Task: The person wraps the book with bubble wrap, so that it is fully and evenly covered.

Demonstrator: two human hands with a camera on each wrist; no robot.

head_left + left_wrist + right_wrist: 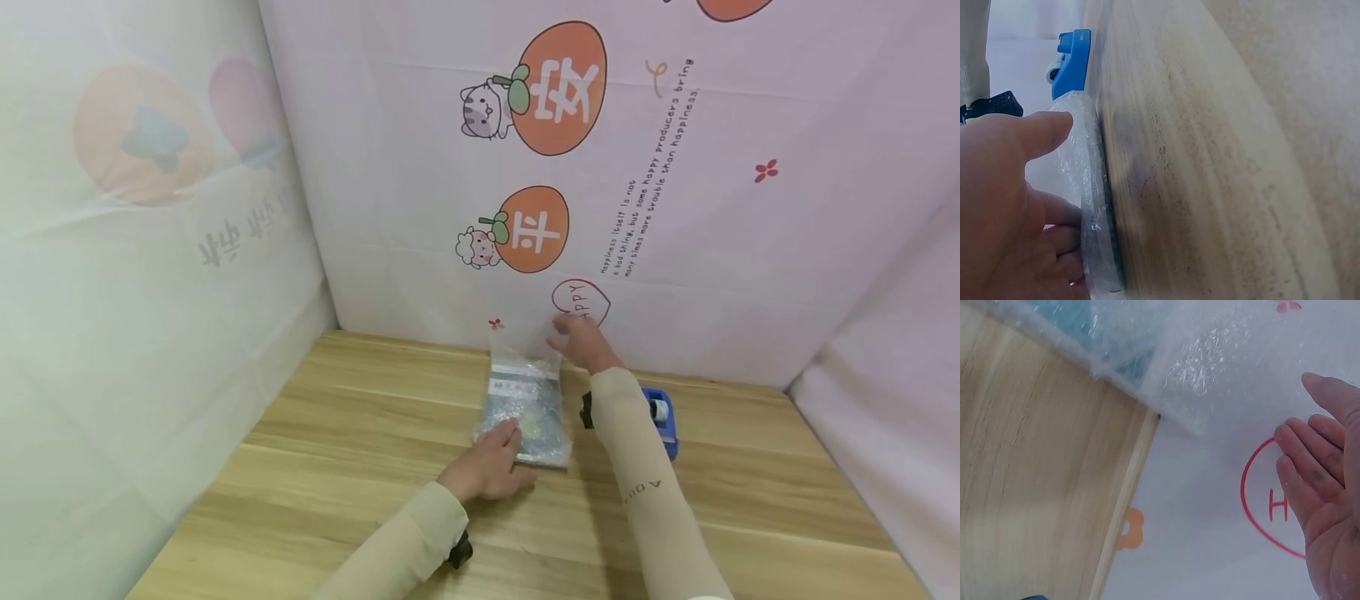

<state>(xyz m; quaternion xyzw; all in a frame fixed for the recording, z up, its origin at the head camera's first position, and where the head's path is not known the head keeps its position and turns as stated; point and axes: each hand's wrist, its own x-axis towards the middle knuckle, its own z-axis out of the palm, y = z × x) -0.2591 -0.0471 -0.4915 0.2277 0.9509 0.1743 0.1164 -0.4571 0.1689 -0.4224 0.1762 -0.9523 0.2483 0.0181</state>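
A flat, book-like item (534, 417) with a blue-green cover lies on the wooden table, wrapped in clear bubble wrap (1204, 369). At its far end a loose flap of the wrap reaches the table's back edge. My left hand (491, 467) rests with fairly straight fingers on the near left part of the package; in the left wrist view, the fingers touch the bubble wrap's side (1094, 206) while the thumb stands apart. My right hand (581, 340) hovers past the package's far right corner, fingers loosely bent, holding nothing.
A blue tape dispenser (670, 442) with a roll of tape stands right of the package, partly behind my right forearm. Printed white cloth (420, 167) hangs behind the table (337, 467) and along both sides. Each wrist carries a dark camera mount (461, 550).
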